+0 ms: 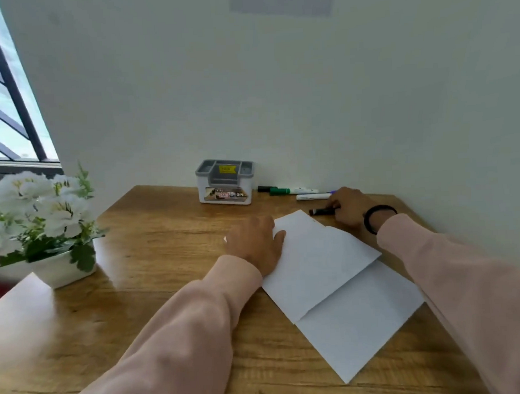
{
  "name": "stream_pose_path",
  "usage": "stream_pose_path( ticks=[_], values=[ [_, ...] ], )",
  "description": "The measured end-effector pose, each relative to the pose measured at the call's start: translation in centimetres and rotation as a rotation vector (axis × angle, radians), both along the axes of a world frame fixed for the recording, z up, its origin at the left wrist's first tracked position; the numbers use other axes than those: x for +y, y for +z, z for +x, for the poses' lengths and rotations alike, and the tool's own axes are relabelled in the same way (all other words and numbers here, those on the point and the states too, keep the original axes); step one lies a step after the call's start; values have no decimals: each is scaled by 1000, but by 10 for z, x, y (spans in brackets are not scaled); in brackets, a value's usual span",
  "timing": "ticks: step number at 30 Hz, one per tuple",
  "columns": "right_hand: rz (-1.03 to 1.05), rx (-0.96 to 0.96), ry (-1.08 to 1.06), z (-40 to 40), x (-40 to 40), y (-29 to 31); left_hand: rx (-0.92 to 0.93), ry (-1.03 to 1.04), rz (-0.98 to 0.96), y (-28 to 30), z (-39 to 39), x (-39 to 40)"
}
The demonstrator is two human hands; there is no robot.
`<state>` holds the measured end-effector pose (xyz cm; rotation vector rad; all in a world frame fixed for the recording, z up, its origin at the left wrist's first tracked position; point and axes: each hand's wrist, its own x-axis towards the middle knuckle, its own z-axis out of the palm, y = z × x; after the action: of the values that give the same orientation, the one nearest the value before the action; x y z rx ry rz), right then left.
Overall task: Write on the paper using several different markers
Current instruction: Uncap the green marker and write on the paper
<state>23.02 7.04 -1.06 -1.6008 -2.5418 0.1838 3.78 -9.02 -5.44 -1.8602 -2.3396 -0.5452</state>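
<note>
Two hands busy: left hand (256, 244) flat, pinning paper (324, 268) to desk (165, 230); right hand (347, 206) grip closed on black marker (320, 211) for writing.

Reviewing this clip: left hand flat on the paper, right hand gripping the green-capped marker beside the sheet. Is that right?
Not quite. In the head view the right hand grips the black marker beside the paper; the green-capped marker lies untouched near the wall. The left hand does rest flat on the paper.

view: head-worn, single | faces: forward and down | near: desk (153, 231), wall behind
</note>
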Motion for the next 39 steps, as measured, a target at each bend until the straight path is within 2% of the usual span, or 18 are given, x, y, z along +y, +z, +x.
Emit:
stream_pose_path(
  ticks=[3,6,10,14,18,23,31,35,39],
  values=[
    [-5,82,-1,0,5,-3,-28,-4,33,4,1,7],
    [98,197,-55,-11,16,-3,-118,-51,97,7,-9,19],
    [173,274,5,-37,25,9,-214,-117,165,4,-34,34],
    [121,188,68,-66,36,12,-357,-117,189,0,-47,42],
    [81,170,135,-99,43,11,-394,-119,187,-1,-49,44],
    [62,28,173,-137,49,3,-422,-105,225,-4,-51,48],
    [26,-64,154,-123,49,5,-428,-111,249,-5,-51,49],
    [102,28,191,-108,40,3,-430,-127,258,-6,-51,49],
    [217,274,313,-98,13,14,-539,-113,401,2,-49,41]
  ],
)
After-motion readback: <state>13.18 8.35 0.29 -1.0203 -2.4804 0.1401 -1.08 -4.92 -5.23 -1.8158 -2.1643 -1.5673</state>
